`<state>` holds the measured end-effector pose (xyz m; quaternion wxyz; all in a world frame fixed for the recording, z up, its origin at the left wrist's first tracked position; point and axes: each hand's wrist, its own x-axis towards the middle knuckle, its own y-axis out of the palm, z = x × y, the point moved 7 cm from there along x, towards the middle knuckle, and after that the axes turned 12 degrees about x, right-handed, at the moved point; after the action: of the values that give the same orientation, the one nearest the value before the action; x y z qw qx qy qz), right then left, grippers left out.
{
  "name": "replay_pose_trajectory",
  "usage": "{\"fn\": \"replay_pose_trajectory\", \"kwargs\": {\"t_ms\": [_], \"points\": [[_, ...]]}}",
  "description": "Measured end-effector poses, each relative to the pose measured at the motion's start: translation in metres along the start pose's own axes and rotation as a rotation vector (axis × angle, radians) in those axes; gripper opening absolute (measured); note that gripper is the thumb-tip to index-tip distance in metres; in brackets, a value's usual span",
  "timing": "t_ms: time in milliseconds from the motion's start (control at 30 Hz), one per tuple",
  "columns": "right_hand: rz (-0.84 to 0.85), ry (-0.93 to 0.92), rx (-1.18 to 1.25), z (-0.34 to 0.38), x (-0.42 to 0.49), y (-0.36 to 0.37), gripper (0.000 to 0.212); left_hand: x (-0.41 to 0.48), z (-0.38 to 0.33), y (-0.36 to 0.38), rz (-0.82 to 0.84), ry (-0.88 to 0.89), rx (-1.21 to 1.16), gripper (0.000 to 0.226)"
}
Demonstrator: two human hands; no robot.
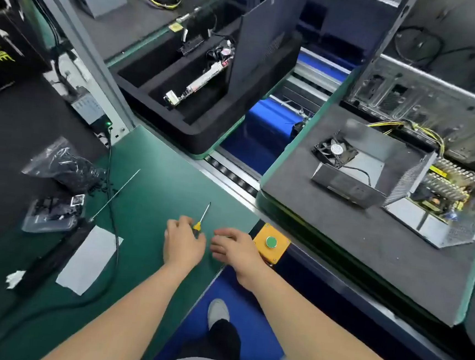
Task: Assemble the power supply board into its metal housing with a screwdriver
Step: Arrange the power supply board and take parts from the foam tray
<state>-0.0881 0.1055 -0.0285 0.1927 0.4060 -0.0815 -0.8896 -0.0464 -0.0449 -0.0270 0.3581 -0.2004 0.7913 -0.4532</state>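
Note:
A small screwdriver [202, 218] with a yellow and black handle lies on the green bench, its thin shaft pointing away from me. My left hand [183, 242] covers the handle, thumb and fingers curled around it. My right hand [236, 250] rests beside it at the bench edge, fingers loosely bent, holding nothing. Far to the right, on a grey foam pallet [326, 230], sits the open metal housing cover [381, 161] with a black fan [335, 149]. The power supply board [442, 186] lies in the housing base [444, 229] next to it.
A yellow box with a green push button [271, 242] stands just right of my right hand. An open computer case [427, 96] stands behind the housing. On the left lie a bag of black screws [65, 164], a black electric driver [51, 255] and white paper [88, 258]. A black foam tray [150, 109] sits beyond the conveyor rail.

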Motion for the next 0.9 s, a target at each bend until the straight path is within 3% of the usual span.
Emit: {"fn": "replay_pose_trajectory", "kwargs": {"t_ms": [167,367,500,633,900], "points": [[-0.046,0.060,-0.022,-0.012,0.014,0.005,0.032,0.015,0.011,0.013,0.058,0.028,0.044,0.024],[-0.072,-0.053,-0.039,0.011,0.018,0.003,0.026,0.015,-0.019,-0.002,0.026,0.126,-0.276,0.015],[-0.156,-0.239,0.130,0.058,0.005,-0.014,0.017,0.008,-0.074,-0.025,0.006,0.233,-0.467,0.018],[-0.277,-0.412,0.149,0.105,-0.020,-0.054,0.013,-0.009,-0.142,-0.036,0.005,0.395,-0.527,0.019],[-0.511,-0.583,0.241,0.145,-0.091,-0.178,0.014,-0.087,-0.270,-0.003,0.089,0.704,-0.495,0.017]]}}
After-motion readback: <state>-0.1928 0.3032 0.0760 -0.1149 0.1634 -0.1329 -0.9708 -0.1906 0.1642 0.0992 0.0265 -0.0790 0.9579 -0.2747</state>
